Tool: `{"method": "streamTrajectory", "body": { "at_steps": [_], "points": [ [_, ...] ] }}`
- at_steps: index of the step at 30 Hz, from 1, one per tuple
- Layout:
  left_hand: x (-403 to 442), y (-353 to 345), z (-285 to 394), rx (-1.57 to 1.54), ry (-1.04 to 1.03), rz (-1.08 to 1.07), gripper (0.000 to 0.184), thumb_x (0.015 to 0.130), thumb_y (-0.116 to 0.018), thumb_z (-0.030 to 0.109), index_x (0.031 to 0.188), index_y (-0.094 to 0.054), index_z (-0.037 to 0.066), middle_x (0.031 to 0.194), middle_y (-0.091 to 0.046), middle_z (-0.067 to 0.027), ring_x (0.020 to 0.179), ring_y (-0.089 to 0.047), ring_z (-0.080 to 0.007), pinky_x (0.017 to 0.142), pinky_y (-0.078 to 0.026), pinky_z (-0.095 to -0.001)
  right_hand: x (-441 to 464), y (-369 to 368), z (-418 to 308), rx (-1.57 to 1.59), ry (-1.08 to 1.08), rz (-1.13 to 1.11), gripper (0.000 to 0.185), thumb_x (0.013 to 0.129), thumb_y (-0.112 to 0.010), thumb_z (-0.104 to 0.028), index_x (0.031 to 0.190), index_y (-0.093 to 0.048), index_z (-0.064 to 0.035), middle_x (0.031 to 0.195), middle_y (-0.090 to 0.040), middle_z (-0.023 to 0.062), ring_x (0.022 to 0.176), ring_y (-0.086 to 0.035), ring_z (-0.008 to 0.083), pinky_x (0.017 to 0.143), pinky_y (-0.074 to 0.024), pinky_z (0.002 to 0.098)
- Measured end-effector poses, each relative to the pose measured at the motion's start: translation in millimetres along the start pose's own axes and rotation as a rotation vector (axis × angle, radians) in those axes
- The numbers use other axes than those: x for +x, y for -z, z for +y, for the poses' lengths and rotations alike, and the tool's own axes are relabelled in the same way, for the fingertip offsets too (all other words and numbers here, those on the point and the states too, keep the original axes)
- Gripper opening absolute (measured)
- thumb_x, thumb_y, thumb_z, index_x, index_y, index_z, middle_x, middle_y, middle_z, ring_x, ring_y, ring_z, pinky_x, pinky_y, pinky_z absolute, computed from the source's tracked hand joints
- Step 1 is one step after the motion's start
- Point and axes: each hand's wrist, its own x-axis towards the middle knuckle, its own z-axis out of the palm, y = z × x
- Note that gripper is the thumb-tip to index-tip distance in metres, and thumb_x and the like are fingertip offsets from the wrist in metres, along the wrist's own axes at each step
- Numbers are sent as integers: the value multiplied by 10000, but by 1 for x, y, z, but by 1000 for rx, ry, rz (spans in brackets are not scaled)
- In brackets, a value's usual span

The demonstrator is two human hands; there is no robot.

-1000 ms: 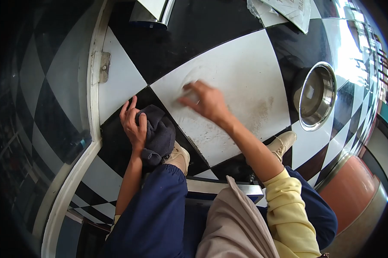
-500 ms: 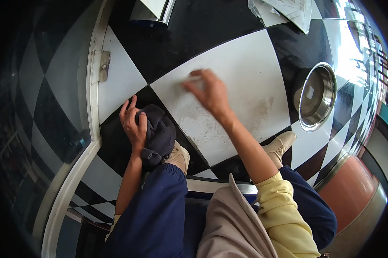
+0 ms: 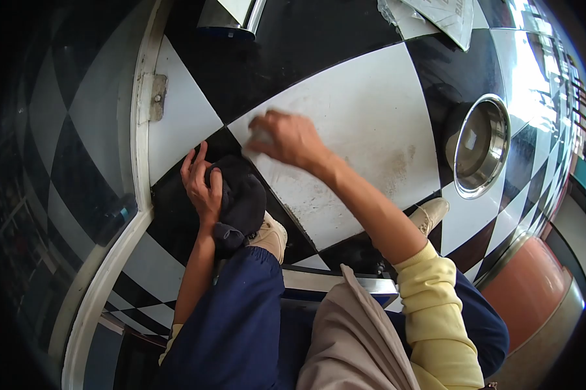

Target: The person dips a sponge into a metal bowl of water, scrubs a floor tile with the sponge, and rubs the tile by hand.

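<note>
My right hand (image 3: 289,138) is closed round a small greyish pad (image 3: 261,138), blurred by motion and mostly hidden by the fingers. It is over the left part of a large white floor tile (image 3: 364,104), near its edge with a black tile. Brownish dirt smudges (image 3: 397,169) mark the white tile's lower right, with grime along its lower left edge. My left hand (image 3: 203,185) rests low by the black tile, its thumb over a bunched dark grey cloth (image 3: 241,201) and its other fingers reaching past it. The cloth lies against my left shoe (image 3: 271,235).
A shiny metal bowl (image 3: 480,146) of cloudy liquid stands at the right. On the left runs a white frame (image 3: 141,130) with a glass panel (image 3: 78,162). A metal-sided object (image 3: 231,26) and a plastic-covered board (image 3: 442,19) lie at the top. An orange seat (image 3: 527,286) is lower right.
My right hand has moved left with the greyish pad across the white tile, closer to its left corner. My left hand and the cloth stay almost where they were.
</note>
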Motion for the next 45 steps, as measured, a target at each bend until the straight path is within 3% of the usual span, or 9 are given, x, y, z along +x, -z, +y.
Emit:
{"method": "streamTrajectory", "body": {
  "at_steps": [5,8,11,16,25,31,37,41,45],
  "points": [
    [1,1,-2,-15,14,-12,493,830,-532,108,1307,-591,-3,1338,-602,-79,1209,-471,-293,1028,-368,-376,36,13,-14,-103,102,-231,342,769,-758,-359,1003,-688,-120,943,-679,115,828,-693,311,743,-552,411],
    [2,1,-3,-3,10,-18,486,831,-533,123,1297,-597,-3,1340,-601,-83,1228,-462,-294,1027,-371,-375,47,11,-21,-157,128,-365,303,762,-755,-338,991,-704,-147,913,-700,114,835,-697,313,762,-551,418],
    [4,3,6,-50,23,5,109,834,-548,114,800,-536,11,1342,-607,-125,1293,-439,-358,1105,-322,-434,63,18,-17,-67,159,-53,328,735,-770,-317,1018,-715,-160,845,-719,97,849,-707,304,739,-560,410],
    [1,2,1,-27,56,-20,229,835,-537,124,990,-610,-28,1398,-567,-94,1285,-437,-334,1048,-360,-399,62,9,-35,-288,203,-606,338,729,-774,-337,1016,-724,-166,881,-729,99,874,-711,293,773,-558,404],
    [3,1,4,-57,48,12,90,829,-551,104,794,-530,24,1333,-615,-116,1312,-423,-339,1115,-307,-425,35,13,-22,-142,159,-476,340,716,-782,-328,997,-726,-145,925,-718,125,932,-689,310,824,-538,407],
    [2,1,6,-58,60,-2,102,837,-539,108,781,-525,24,1330,-618,-110,1310,-428,-332,1121,-297,-418,18,89,42,265,-433,125,337,798,-756,-326,1035,-708,-91,978,-711,148,935,-678,315,840,-517,408],
    [3,0,6,-26,25,9,125,848,-530,122,769,-522,25,1324,-622,-114,1307,-432,-331,1122,-297,-416,-30,44,51,-24,-5,175,397,802,-783,-334,1060,-685,-47,800,-714,125,720,-674,201,724,-523,330],
    [4,1,8,-27,18,13,130,853,-525,126,767,-518,28,1321,-623,-120,1306,-435,-334,1120,-299,-416,-25,87,72,399,-564,464,417,791,-786,-360,1053,-684,-52,828,-716,140,775,-684,242,733,-519,361],
    [4,0,7,-30,15,13,134,857,-522,128,769,-516,26,1319,-623,-126,1305,-436,-339,1121,-299,-420,-32,34,59,135,-121,287,372,793,-779,-367,1017,-679,-87,836,-685,132,803,-678,276,736,-521,370]
  ]
}}
